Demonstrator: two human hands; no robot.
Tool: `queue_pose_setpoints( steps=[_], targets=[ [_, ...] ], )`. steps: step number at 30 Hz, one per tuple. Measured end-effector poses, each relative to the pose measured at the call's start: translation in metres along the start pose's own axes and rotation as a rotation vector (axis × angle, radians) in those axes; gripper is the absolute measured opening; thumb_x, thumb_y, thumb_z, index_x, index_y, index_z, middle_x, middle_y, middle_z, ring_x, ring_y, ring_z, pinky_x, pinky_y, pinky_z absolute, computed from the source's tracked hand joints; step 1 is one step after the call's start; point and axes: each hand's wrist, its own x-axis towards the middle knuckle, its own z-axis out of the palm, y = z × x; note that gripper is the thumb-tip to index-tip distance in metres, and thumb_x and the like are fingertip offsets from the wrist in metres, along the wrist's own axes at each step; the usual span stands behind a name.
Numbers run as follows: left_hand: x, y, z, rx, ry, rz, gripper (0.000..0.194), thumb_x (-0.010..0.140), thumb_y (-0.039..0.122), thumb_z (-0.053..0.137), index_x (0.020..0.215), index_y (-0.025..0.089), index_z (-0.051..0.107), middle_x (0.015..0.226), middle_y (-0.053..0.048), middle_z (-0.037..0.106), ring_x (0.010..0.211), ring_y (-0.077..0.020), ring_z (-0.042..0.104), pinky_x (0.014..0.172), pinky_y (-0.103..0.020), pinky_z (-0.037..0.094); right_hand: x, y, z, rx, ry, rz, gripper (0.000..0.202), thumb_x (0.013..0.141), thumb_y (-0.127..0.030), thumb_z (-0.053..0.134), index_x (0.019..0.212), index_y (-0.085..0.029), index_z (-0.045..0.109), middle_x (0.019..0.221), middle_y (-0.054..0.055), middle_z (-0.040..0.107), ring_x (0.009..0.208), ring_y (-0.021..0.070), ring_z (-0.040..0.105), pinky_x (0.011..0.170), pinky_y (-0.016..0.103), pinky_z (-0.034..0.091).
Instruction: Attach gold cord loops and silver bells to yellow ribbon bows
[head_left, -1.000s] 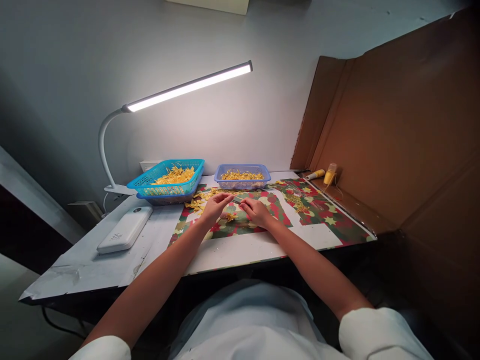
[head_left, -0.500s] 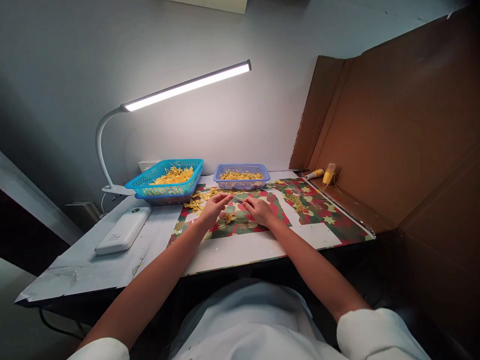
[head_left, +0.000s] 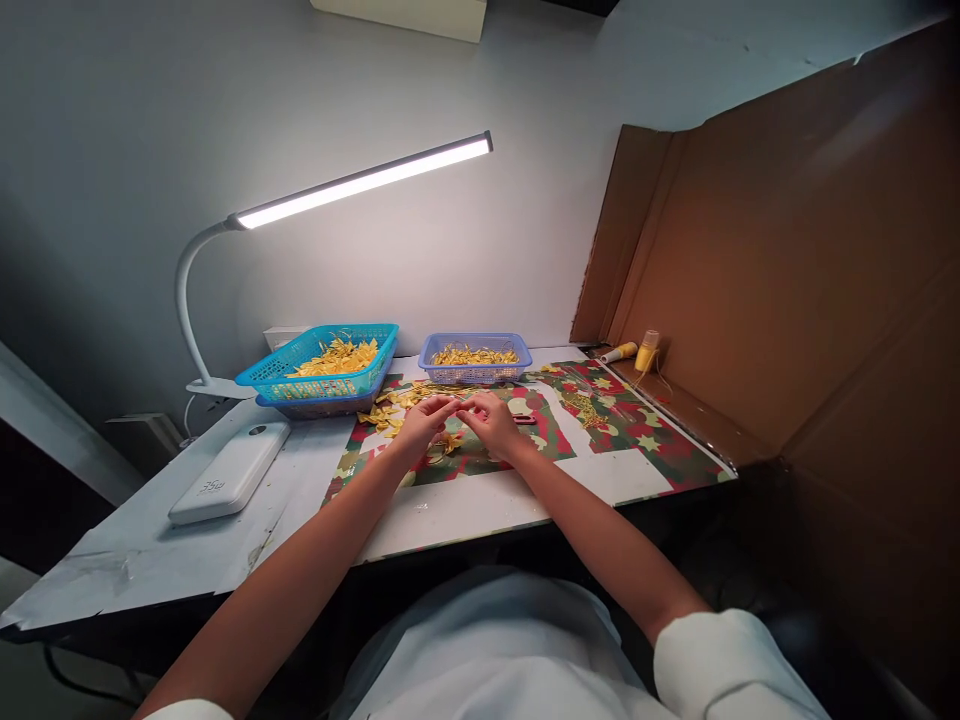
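Note:
Over the patterned sheet, my left hand (head_left: 427, 422) and my right hand (head_left: 491, 424) meet at the fingertips. Both are closed in a pinch; whatever lies between the fingers is too small to make out. A small reddish tool with a slot in it (head_left: 523, 419), perhaps thread snips, lies just right of my right hand. Yellow ribbon bows (head_left: 390, 408) are strewn behind and left of my left hand. Another yellow ribbon piece (head_left: 450, 442) rests below my fingers, partly hidden by the hands.
A turquoise basket (head_left: 259, 378) holding yellow bows and a lilac basket (head_left: 474, 374) with yellow pieces stand at the back. Left are a white power bank (head_left: 231, 474) and a lit lamp (head_left: 364, 182). A thread spool (head_left: 646, 352) sits beside the cardboard wall (head_left: 765, 250).
My right hand has moved slightly left, its fingers now meeting the left hand's. The thin grey item between the hands no longer shows there; the reddish tool now shows beside my right hand.

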Motion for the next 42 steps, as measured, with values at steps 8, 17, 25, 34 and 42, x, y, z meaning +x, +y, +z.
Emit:
queue_pose_setpoints(
  steps=[8,17,25,34,42],
  targets=[
    [0.003,-0.003,0.001,-0.125,0.030,-0.070,0.054,0.040,0.051,0.088,0.070,0.015,0.062,0.047,0.012,0.034,0.040,-0.0015,0.023,0.039,-0.016,0.022,-0.009,0.004,-0.024,-0.181,-0.087,0.148,0.018,0.084,-0.023,0.060,0.067,-0.020,0.065,0.076,0.001,0.068,0.075,0.0155,0.057,0.076,0.029,0.036],
    [0.000,0.000,0.003,-0.137,0.014,-0.085,0.049,0.042,0.047,0.088,0.070,0.014,0.063,0.051,0.009,0.033,0.044,-0.0021,0.023,0.037,-0.016,0.017,-0.010,-0.001,-0.031,-0.320,0.016,0.208,0.020,0.077,-0.017,0.065,0.096,-0.023,0.070,0.097,0.002,0.073,0.096,0.0202,0.061,0.086,0.033,0.034],
    [0.000,0.001,0.002,-0.165,-0.035,-0.119,0.046,0.048,0.044,0.088,0.072,0.015,0.061,0.051,0.010,0.033,0.043,-0.0019,0.023,0.035,-0.014,0.018,-0.005,-0.003,-0.005,-0.296,0.043,-0.099,0.012,0.091,-0.029,0.061,0.086,-0.024,0.070,0.094,0.003,0.074,0.094,0.0179,0.061,0.090,0.034,0.033],
    [0.004,0.000,0.002,-0.173,-0.034,-0.203,0.046,0.046,0.044,0.087,0.073,0.016,0.062,0.050,0.009,0.036,0.041,-0.0022,0.023,0.033,-0.012,0.018,0.002,-0.006,-0.011,-0.516,-0.068,-0.183,0.021,0.098,-0.034,0.050,0.095,-0.029,0.070,0.107,-0.002,0.074,0.101,0.0153,0.057,0.093,0.036,0.024],
    [0.004,0.002,0.002,-0.181,-0.087,-0.243,0.042,0.046,0.039,0.087,0.064,0.018,0.056,0.048,0.009,0.034,0.041,-0.0026,0.020,0.036,-0.013,0.017,0.001,-0.010,-0.008,-0.502,-0.052,-0.175,0.024,0.099,-0.033,0.044,0.092,-0.028,0.068,0.110,-0.005,0.072,0.104,0.0154,0.059,0.098,0.037,0.028]
  ],
)
